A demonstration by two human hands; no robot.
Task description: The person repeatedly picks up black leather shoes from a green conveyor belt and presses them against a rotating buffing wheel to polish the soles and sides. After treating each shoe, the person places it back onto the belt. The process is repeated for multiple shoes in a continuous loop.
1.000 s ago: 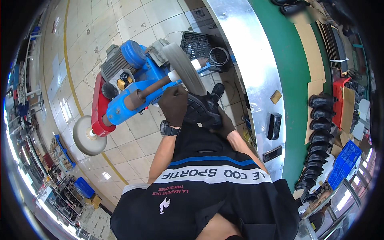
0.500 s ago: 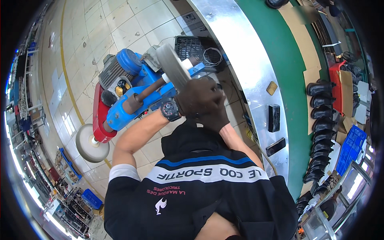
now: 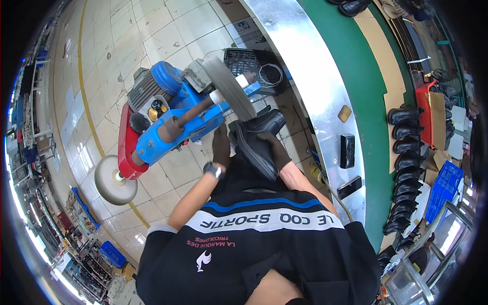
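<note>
A black ankle boot (image 3: 258,144) lies tilted in front of me, its sole edge to the left and its shaft to the upper right. My right hand (image 3: 277,151), in a dark brown glove, is closed round the boot's right side. My left hand (image 3: 221,144), gloved alike, is beside the sole with fingers stretched forward; whether it touches the boot I cannot tell. Directly above the boot stands a grey buffing wheel (image 3: 229,86) on the shaft of a blue grinding machine (image 3: 157,140). Contact between boot and wheel is unclear.
A second, pale wheel (image 3: 116,181) sits at the machine's left end beside a red belt guard (image 3: 131,137). Behind is a black crate (image 3: 243,60). To the right, a metal-edged green bench (image 3: 358,96) carries a black block (image 3: 347,151), a phone (image 3: 349,187) and a row of black shoes (image 3: 406,160).
My left hand has dropped back from over the boot to its left side, straightening its fingers. The boot, mostly hidden before, now shows. My right hand stays on the right.
</note>
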